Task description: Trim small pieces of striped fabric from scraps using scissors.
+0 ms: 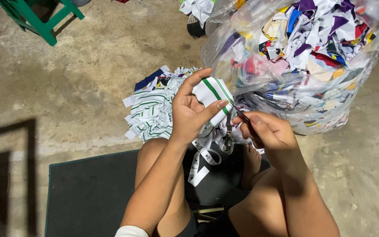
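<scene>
Fabric, a folded white strip with green stripes [214,93], sits pinched in the left hand [192,115], above the person's lap. The right hand [268,131] holds small dark scissors [234,119] against it. Behind stands a clear plastic bag of colourful scraps [303,57]; striped offcuts [152,109] lie on the concrete floor [80,87].

Dim scene, soft light from above, mostly sharp.
Fingers [207,107] evenly lit, no blur; glare on the plastic bag [299,66] just right of them. Hard dark shadows cross the floor [80,87] far left of the fingers; the mat [88,193] below them is near black, detail lost.
</scene>
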